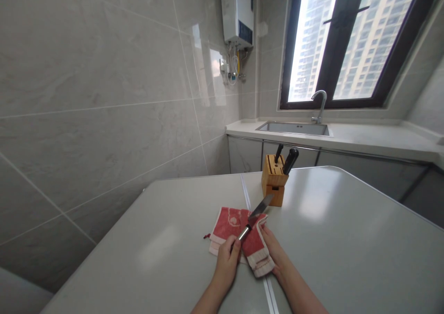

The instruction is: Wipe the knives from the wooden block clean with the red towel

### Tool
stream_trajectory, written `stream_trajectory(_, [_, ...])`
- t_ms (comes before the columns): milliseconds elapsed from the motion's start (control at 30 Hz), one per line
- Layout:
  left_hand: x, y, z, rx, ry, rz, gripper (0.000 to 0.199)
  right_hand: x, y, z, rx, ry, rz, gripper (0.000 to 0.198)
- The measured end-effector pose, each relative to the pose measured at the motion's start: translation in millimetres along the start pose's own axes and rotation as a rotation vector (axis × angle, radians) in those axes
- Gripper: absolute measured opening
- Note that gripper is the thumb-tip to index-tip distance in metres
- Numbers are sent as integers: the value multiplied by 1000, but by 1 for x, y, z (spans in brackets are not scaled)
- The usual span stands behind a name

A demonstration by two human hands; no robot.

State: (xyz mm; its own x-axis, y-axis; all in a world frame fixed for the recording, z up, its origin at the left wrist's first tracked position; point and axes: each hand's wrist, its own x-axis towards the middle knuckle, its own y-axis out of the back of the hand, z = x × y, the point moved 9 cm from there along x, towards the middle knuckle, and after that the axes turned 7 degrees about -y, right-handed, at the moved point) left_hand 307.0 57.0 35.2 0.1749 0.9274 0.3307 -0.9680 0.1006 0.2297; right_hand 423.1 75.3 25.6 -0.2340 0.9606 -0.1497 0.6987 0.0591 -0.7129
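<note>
My left hand [228, 257] is closed around the handle of a kitchen knife [260, 207], whose blade points away toward the upper right. A red and cream towel [255, 248] is gripped in my right hand [274, 248], with the fingers partly hidden behind the cloth. Its folded edge lies against the knife near the base of the blade. The rest of the cloth [225, 222] spreads on the table to the left, beneath the knife. Just beyond the knife tip stands a wooden knife block [274, 180] holding black-handled knives [290, 161].
The white table [173, 258] has a pale seam strip [245, 189] down its middle. A tiled wall [104, 133] runs along the left. Beyond the table are a counter [367, 136] with a sink [294, 128], a faucet [322, 103] and a wall-mounted water heater [237, 13].
</note>
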Motion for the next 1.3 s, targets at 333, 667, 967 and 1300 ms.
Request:
stream_trajectory(333, [-2, -6, 14, 85, -45, -70, 37, -2, 3, 2, 2, -15, 59, 33])
stream_trajectory(667, [-4, -2, 8, 50, -23, -16, 38, -4, -1, 2, 14, -27, 50, 34])
stream_trajectory(967, [-5, 0, 13, 50, -39, -3, 37, -1, 1, 4, 18, -29, 46, 30])
stream_trajectory(1300, [-4, 3, 11, 22, -46, 23, 36, -2, 1, 3, 8, -21, 42, 27])
